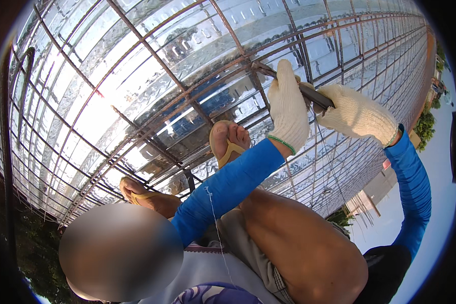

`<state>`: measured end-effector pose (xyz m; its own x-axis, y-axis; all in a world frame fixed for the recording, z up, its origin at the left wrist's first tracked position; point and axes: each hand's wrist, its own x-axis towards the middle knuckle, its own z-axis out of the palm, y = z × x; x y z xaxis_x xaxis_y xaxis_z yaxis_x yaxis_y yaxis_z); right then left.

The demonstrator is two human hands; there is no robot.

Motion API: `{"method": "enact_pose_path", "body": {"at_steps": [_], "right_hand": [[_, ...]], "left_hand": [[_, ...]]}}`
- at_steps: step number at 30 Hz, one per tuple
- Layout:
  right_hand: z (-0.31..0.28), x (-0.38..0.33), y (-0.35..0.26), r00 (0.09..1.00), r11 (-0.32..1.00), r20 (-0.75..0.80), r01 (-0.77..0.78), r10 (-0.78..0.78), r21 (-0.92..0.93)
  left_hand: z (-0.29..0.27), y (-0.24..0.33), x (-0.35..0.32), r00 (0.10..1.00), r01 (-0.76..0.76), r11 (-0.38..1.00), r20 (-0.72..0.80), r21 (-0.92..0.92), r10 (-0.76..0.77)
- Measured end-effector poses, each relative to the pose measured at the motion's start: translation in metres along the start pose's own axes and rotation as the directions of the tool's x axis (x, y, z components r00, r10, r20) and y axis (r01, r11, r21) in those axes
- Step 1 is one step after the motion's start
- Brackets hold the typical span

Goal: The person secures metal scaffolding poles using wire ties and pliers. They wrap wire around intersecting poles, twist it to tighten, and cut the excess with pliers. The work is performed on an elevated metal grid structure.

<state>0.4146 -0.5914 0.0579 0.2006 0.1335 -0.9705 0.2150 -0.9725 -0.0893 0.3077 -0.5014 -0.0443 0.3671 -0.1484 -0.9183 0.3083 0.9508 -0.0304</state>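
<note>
My left hand [290, 109], in a white knitted glove with a green-edged cuff, closes round the front part of a dark metal pair of pliers [316, 95]. The tool's jaws reach a crossing of rusty reinforcing bars [244, 55]. My right hand [357, 112], gloved alike, grips the handle end. Both of my forearms wear blue sleeves. The fingers of both hands are partly hidden by the gloves' backs and the tool. Several thin loose wires [334, 175] hang below my hands; where their upper ends are held I cannot tell.
A wide mesh of steel bars [137, 129] spreads over shiny, ribbed metal sheeting [182, 43]. My sandalled feet [228, 142] rest on the mesh, with my bent knee [334, 268] close under the arms. Green trees [424, 129] and a pale building [377, 190] stand beyond the mesh.
</note>
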Motion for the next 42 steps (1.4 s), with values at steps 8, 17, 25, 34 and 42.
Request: {"method": "enact_pose_path", "body": {"at_steps": [8,17,25,34,42], "right_hand": [[0.017,0.008,0.028,0.950,0.550,0.278,-0.158,-0.141,0.820],[-0.009,-0.017,0.067,1.000,0.721,0.007,0.004,-0.012,0.693],[0.053,-0.034,-0.004,0.886,0.809,-0.388,-0.025,-0.254,-0.587],[0.050,-0.009,0.000,0.944,0.918,-0.285,0.043,-0.166,-0.393],[0.012,0.003,0.016,0.936,0.636,0.324,-0.167,-0.139,0.753]], "left_hand": [[-0.009,0.014,0.022,0.959,0.111,0.957,0.281,-0.269,-0.033],[-0.016,0.003,0.030,0.948,0.117,0.949,0.317,-0.293,-0.019],[-0.011,0.005,0.040,0.972,0.071,0.950,0.235,-0.304,0.003],[-0.002,0.004,0.028,0.992,0.048,0.959,0.123,-0.280,-0.013],[-0.021,0.010,0.035,0.940,0.116,0.941,0.341,-0.317,-0.001]]}}
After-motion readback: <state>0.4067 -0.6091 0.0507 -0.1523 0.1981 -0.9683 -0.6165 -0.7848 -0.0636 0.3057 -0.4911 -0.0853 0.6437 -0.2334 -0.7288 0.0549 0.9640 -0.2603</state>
